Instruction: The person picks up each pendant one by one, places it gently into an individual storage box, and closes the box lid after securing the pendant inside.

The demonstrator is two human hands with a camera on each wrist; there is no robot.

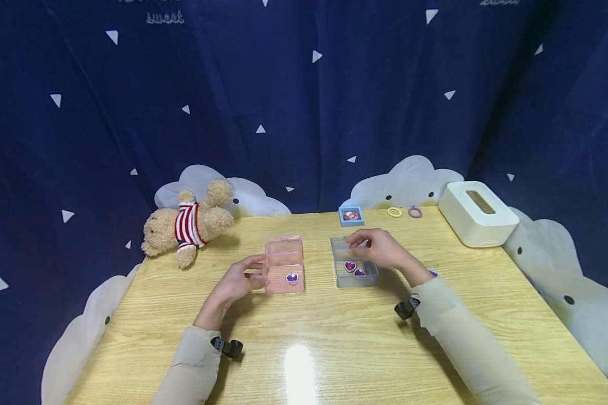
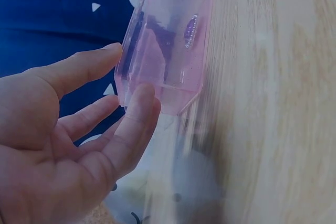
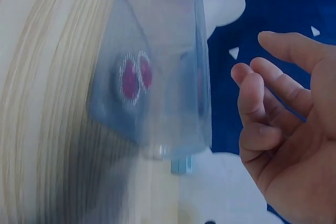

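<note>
A pink clear box (image 1: 285, 286) lies with its lid raised back, a purple heart gem (image 1: 292, 278) inside. The left hand (image 1: 239, 281) is at its left side, fingers relaxed and touching its edge; the left wrist view shows the hand (image 2: 89, 135) beside the box (image 2: 173, 77). A blue-grey clear box (image 1: 357, 281), also with its lid back, holds two magenta heart gems (image 1: 350, 266). Over its right part hangs the right hand (image 1: 380, 247), fingers loosely bent. In the right wrist view this hand (image 3: 294, 114) is apart from the box (image 3: 173, 93), holding nothing.
A teddy bear (image 1: 188, 224) in a striped shirt lies at the back left. Toward the back are a small blue square box (image 1: 351, 216), a yellow ring (image 1: 394, 212) and a purple ring (image 1: 415, 212). A white tissue box (image 1: 478, 216) stands back right. Another gem (image 1: 433, 273) lies beside the right wrist.
</note>
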